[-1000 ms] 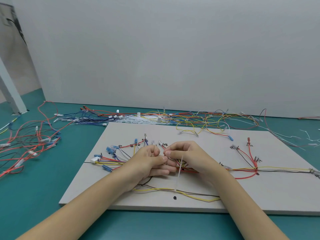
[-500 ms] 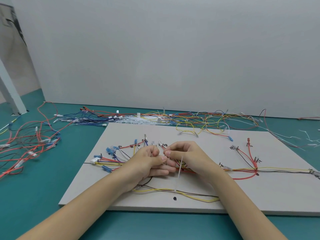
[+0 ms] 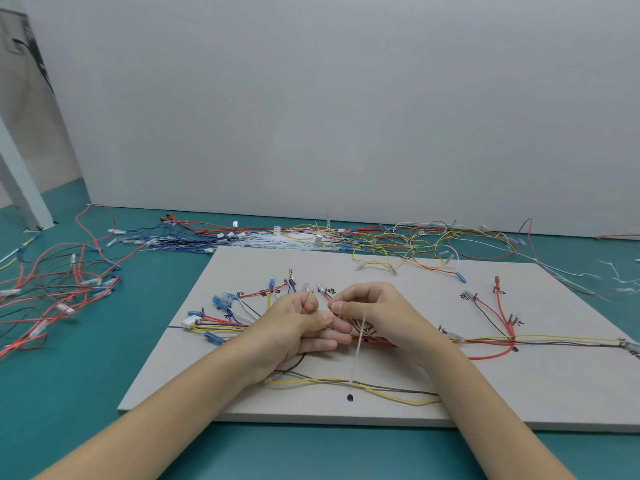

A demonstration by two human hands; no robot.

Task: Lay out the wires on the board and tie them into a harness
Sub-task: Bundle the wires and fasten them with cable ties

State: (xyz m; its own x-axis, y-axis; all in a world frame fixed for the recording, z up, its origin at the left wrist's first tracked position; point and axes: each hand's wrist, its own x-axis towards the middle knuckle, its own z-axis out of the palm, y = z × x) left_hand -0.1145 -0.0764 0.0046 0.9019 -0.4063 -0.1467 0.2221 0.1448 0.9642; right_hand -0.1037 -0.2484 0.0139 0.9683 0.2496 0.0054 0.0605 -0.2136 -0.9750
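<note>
A pale board (image 3: pixel 554 386) lies on the teal table, with coloured wires (image 3: pixel 485 339) laid across it and fanning out to blue and white connectors (image 3: pixel 218 301) at the left. My left hand (image 3: pixel 298 329) and my right hand (image 3: pixel 377 313) meet over the middle of the wire bundle, fingertips touching. Both pinch a white cable tie (image 3: pixel 360 344) whose loose tail hangs down toward the near edge, crossing a yellow and a brown wire (image 3: pixel 381 388). The bundle under my hands is hidden.
Loose red, blue and yellow wires (image 3: pixel 311 237) are heaped along the board's far edge, and more red and black wires (image 3: pixel 52 289) sprawl on the table to the left. Spare white cable ties (image 3: pixel 620 280) lie at the far right. A grey wall stands behind.
</note>
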